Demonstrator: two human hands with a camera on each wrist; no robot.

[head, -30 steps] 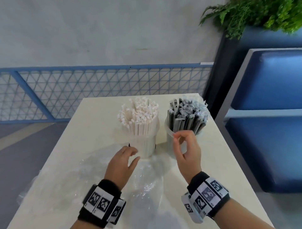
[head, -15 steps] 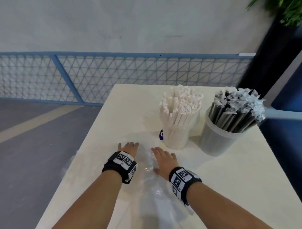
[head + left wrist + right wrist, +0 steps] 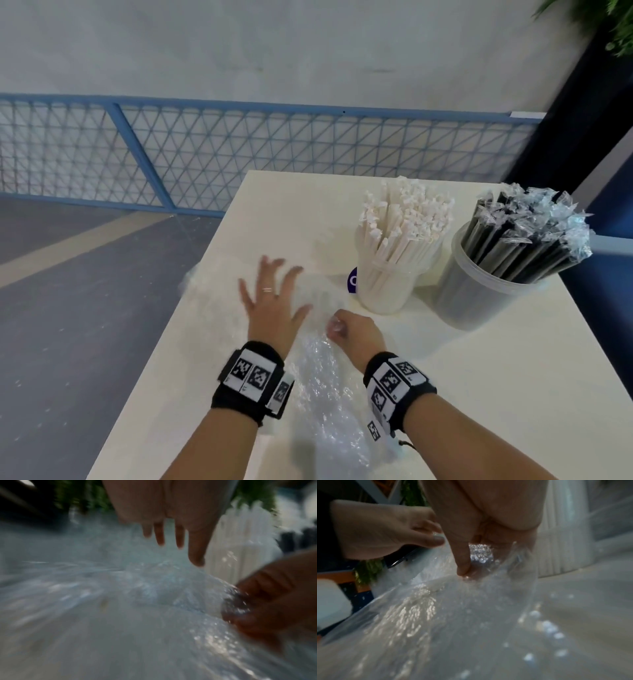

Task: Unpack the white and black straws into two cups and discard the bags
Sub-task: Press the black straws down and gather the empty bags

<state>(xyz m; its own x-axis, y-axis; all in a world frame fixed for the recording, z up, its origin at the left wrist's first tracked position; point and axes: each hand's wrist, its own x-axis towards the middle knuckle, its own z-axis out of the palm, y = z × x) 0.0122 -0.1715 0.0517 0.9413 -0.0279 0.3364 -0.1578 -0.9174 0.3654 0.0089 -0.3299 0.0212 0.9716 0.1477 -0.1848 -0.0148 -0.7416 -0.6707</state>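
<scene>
Head view showed straws already standing in both cups as the right hand [image 3: 354, 330] clutched the crumpled clear plastic bags [image 3: 322, 383] on the cream worktop [image 3: 479, 377], the left hand [image 3: 270, 305] spread open above them, apparently gathering them for discarding.

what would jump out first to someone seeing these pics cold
Two cups at the far right of the table draw the eye: white straws bristle from the nearer one, black straws in clear wrappers fill the cup at the table's right edge. In front of them, crinkled clear plastic bags lie across the tabletop, the right hand bunching a fold while the left hand spreads open-fingered over them.
</scene>
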